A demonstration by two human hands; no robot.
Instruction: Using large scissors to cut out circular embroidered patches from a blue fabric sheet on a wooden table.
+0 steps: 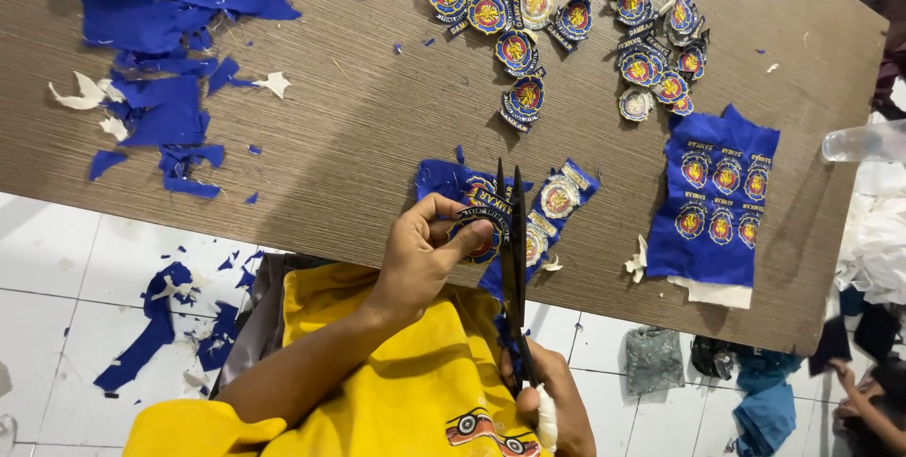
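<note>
My left hand (425, 247) pinches a blue cloth strip of round embroidered badges (557, 200) at the near edge of the brown table (359, 126). The thumb and fingers press on one badge. My right hand (552, 405) grips the handles of black scissors (512, 259) low in the view, over my yellow shirt. The blades point away from me and are nearly closed, running along the strip just right of my left thumb. One finger of the right hand is wrapped in white.
Two piles of cut-out badges (514, 18) (656, 42) lie at the far side. An uncut blue badge sheet (715, 207) lies at right. Blue fabric scraps (160, 32) cover the left end, with more on the white tiled floor (57, 278). A clear bottle (864, 143) sits at right.
</note>
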